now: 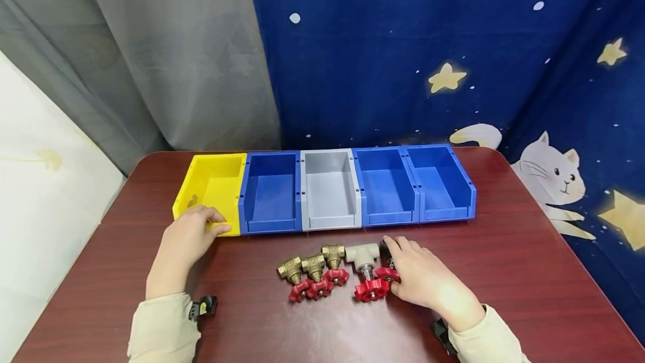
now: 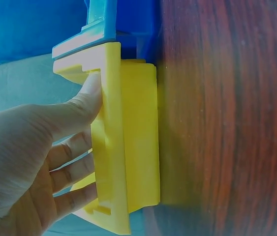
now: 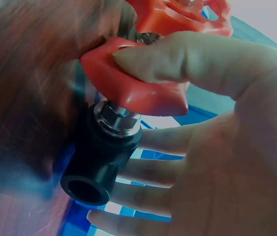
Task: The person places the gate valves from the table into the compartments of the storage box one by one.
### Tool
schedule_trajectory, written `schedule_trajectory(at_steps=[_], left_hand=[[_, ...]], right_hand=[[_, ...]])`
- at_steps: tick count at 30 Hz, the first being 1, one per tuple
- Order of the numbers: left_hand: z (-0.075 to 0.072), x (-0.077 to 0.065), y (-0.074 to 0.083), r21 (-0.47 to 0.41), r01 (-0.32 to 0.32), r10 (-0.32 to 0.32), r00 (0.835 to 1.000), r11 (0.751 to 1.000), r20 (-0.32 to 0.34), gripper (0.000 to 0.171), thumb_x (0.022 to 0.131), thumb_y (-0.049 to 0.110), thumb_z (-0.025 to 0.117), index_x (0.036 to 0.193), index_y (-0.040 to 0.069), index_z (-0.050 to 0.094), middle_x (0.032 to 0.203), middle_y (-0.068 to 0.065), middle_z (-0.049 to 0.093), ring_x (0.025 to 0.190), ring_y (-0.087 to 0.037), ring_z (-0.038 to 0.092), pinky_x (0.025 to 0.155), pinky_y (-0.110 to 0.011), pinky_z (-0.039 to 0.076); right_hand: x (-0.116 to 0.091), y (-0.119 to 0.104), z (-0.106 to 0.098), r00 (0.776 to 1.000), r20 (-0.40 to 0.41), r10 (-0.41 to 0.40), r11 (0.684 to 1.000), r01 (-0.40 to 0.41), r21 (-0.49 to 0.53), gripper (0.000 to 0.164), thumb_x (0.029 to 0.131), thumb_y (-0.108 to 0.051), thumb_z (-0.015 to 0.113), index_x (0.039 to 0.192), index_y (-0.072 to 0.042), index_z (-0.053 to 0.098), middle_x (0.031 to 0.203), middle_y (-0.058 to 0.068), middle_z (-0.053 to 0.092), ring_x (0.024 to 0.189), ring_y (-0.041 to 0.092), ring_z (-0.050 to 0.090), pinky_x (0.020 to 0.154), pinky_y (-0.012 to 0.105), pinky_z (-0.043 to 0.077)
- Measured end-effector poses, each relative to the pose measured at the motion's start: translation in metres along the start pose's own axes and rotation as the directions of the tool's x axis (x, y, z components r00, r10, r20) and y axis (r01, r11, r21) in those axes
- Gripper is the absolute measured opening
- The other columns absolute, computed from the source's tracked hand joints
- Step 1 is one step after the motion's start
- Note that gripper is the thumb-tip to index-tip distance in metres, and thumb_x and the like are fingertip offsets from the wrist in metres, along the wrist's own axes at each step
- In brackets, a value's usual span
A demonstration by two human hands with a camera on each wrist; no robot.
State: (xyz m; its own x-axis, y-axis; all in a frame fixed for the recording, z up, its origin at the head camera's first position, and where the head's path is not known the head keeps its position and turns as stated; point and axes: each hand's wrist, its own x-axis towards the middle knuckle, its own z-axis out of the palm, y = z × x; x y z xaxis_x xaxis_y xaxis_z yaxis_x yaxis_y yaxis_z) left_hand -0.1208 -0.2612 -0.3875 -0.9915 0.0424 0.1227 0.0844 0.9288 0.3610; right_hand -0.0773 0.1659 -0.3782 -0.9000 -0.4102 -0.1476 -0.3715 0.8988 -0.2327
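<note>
My left hand (image 1: 188, 240) rests at the front lip of the yellow bin (image 1: 218, 175). In the left wrist view its thumb touches the lip near one corner, and the other fingers reach behind that lip. My right hand (image 1: 425, 273) holds a black valve with a red handwheel (image 3: 133, 83); the thumb presses on the wheel, while the fingers extend behind the black body (image 3: 104, 147). Just left of it lies a light grey valve (image 1: 363, 254) with a red wheel. Further left are three brass valves (image 1: 313, 265) with red handwheels.
Right of the yellow bin, in one row, stand a blue bin (image 1: 272, 189), a grey bin (image 1: 330, 186) and two more blue bins (image 1: 385, 184). They sit toward the back of the dark red table (image 1: 252, 324). Grey and blue curtains (image 1: 353, 60) hang behind it.
</note>
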Motion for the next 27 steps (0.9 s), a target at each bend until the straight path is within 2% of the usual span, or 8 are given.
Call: schedule_trajectory(at_steps=[5,9,13,21,27], left_hand=[[-0.003,-0.001,-0.002,0.011,0.014,-0.014,1.0,1.0,0.005,0.021,0.085,0.025,0.079,0.092,0.007,0.071,0.092,-0.012,0.066,0.09,-0.033,0.058,0.082,-0.057,0.049],[-0.001,-0.002,0.0,-0.002,0.019,-0.019,1.0,1.0,0.025,0.022,0.086,0.026,0.078,0.094,0.007,0.071,0.093,-0.012,0.065,0.088,-0.032,0.058,0.082,-0.056,0.049],[0.002,-0.001,0.001,0.0,0.017,-0.017,1.0,1.0,0.016,0.022,0.085,0.026,0.078,0.093,0.007,0.071,0.091,-0.01,0.065,0.087,-0.032,0.058,0.081,-0.055,0.05],[0.005,-0.002,-0.001,-0.013,0.027,-0.027,1.0,1.0,0.012,0.023,0.086,0.027,0.077,0.095,0.008,0.07,0.093,-0.01,0.065,0.089,-0.033,0.058,0.082,-0.056,0.049],[0.006,-0.001,-0.003,-0.014,0.029,-0.028,1.0,0.999,0.013,0.024,0.087,0.028,0.077,0.095,0.007,0.07,0.093,-0.01,0.065,0.089,-0.031,0.057,0.084,-0.056,0.049]], right_hand=[[0.004,-0.002,0.002,1.0,-0.025,-0.018,1.0,0.017,-0.023,0.086,0.071,-0.021,0.087,0.141,0.007,0.044,0.126,0.023,0.056,0.116,0.041,0.055,0.097,0.06,0.043],[0.005,-0.001,0.001,1.0,-0.013,-0.006,0.999,0.005,-0.035,0.086,0.072,-0.022,0.087,0.141,0.007,0.045,0.125,0.023,0.057,0.117,0.041,0.054,0.1,0.057,0.043],[0.007,0.002,0.001,1.0,-0.003,-0.011,0.999,0.011,-0.038,0.086,0.071,-0.023,0.088,0.14,0.008,0.045,0.124,0.023,0.057,0.116,0.041,0.055,0.1,0.057,0.043],[0.006,0.012,-0.003,0.991,-0.012,-0.132,0.989,0.131,-0.07,0.081,0.067,-0.027,0.087,0.134,0.004,0.053,0.115,0.016,0.059,0.107,0.035,0.059,0.093,0.053,0.049],[0.0,0.022,-0.014,0.98,-0.032,-0.197,0.979,0.195,-0.063,0.077,0.07,-0.028,0.087,0.133,0.001,0.054,0.116,0.012,0.058,0.104,0.031,0.06,0.091,0.051,0.05]])
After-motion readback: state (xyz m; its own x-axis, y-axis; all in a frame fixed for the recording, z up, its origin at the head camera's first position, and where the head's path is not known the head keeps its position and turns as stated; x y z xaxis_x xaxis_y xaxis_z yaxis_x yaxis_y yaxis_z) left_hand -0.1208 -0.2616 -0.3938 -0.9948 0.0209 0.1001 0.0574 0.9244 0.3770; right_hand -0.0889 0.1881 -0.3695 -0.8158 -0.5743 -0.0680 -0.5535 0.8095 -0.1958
